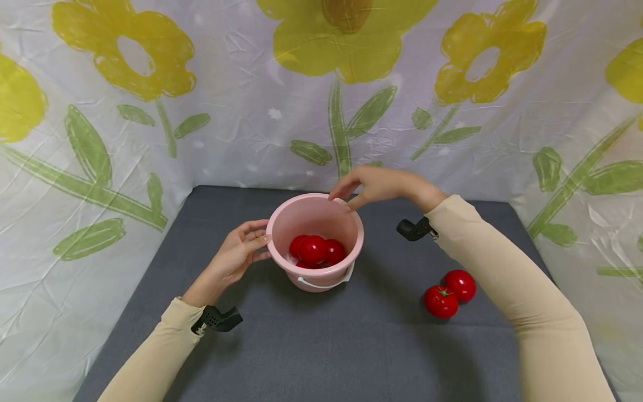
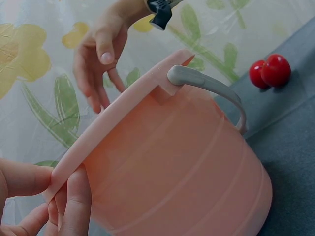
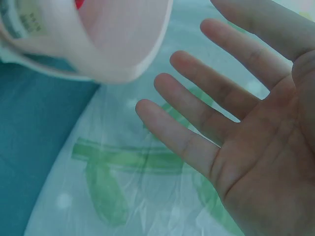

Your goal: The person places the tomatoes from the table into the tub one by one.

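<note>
A pink plastic bucket (image 1: 310,219) with a pale handle (image 2: 211,83) stands mid-table and has about three red tomatoes (image 1: 314,249) inside. My left hand (image 1: 240,250) pinches its left rim, thumb and fingers on either side of the lip (image 2: 64,196). My right hand (image 1: 370,186) hovers open just above the far right rim, fingers straight and spread (image 3: 231,118), holding nothing. In the right wrist view the bucket (image 3: 113,44) sits just beyond those fingertips. Two more red tomatoes (image 1: 449,293) lie together on the mat under my right forearm.
A dark grey mat (image 1: 311,346) covers the table. A white cloth with yellow flowers (image 1: 331,84) hangs closely round the back and both sides. Small black cameras sit on each wrist (image 1: 221,319).
</note>
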Available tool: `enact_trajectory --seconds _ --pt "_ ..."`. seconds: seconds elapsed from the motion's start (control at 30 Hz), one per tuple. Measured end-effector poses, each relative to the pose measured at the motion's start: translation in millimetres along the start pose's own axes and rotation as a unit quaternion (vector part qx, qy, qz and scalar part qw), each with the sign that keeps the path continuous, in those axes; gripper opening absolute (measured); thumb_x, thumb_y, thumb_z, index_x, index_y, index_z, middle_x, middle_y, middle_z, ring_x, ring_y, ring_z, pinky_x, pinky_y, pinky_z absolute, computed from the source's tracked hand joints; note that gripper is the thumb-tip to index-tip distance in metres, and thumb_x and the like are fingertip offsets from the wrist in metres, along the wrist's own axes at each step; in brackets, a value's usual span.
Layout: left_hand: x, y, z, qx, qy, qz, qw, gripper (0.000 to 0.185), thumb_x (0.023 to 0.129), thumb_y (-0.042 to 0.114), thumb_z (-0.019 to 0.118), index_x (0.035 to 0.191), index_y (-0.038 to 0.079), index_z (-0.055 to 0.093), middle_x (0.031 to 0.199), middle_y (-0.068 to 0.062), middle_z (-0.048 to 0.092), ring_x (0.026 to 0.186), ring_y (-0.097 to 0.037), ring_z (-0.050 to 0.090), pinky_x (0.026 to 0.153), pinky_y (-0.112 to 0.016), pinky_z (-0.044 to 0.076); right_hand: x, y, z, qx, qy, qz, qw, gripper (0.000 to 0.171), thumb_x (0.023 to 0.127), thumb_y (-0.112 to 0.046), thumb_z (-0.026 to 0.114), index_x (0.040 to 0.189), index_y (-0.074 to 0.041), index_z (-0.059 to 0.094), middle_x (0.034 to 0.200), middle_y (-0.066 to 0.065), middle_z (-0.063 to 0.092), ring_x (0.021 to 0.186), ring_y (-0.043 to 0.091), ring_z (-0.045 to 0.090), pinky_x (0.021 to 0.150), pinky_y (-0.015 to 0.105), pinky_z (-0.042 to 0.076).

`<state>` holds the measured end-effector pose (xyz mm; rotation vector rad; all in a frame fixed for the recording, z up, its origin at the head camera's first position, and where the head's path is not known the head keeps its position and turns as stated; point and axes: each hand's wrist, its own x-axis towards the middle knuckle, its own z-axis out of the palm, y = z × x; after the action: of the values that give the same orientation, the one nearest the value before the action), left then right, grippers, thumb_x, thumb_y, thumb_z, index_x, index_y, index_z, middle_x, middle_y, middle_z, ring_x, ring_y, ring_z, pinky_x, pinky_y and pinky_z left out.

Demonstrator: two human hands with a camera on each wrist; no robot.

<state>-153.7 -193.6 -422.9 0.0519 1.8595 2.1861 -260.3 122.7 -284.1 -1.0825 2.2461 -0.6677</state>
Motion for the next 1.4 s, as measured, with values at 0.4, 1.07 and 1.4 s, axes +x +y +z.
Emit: enact_trajectory --seconds 0.4,1.07,1.4 --pt "-0.1 -0.9 1.3 0.003 0.001 0.001 1.0000 0.050 0.096 0.005 0.061 0.139 -0.001 0.037 0.107 0.000 0.065 0.088 -0.009 0.069 0.074 -0.024 0.060 -62 38 13 -0.012 0.049 0.050 0.997 0.040 0.089 -0.026 0.074 0.129 -0.021 0.066 0.137 0.005 0.062 0.129 0.030 0.057 0.102 0.047 0.052" --pt "-1.4 1.2 1.7 0.010 0.006 0.000 0.9999 0.052 0.096 0.006 0.061 0.141 -0.002 0.035 0.110 -0.002 0.063 0.091 -0.010 0.069 0.075 -0.024 0.060 -138 121 83 0.071 0.089 0.121 0.986 0.044 0.089 -0.030 0.074 0.130 -0.020 0.064 0.138 0.010 0.061 0.128 0.035 0.056 0.096 0.042 0.053" --pt "-2.1 1.8 1.4 0.011 0.004 -0.001 0.9999 0.052 0.096 0.006 0.061 0.141 -0.002 0.035 0.110 -0.003 0.062 0.091 -0.010 0.069 0.075 -0.023 0.060 -187 146 109 0.037 0.132 0.146 0.980 0.046 0.090 -0.031 0.072 0.131 -0.011 0.063 0.134 0.014 0.064 0.124 0.037 0.058 0.099 0.049 0.049"
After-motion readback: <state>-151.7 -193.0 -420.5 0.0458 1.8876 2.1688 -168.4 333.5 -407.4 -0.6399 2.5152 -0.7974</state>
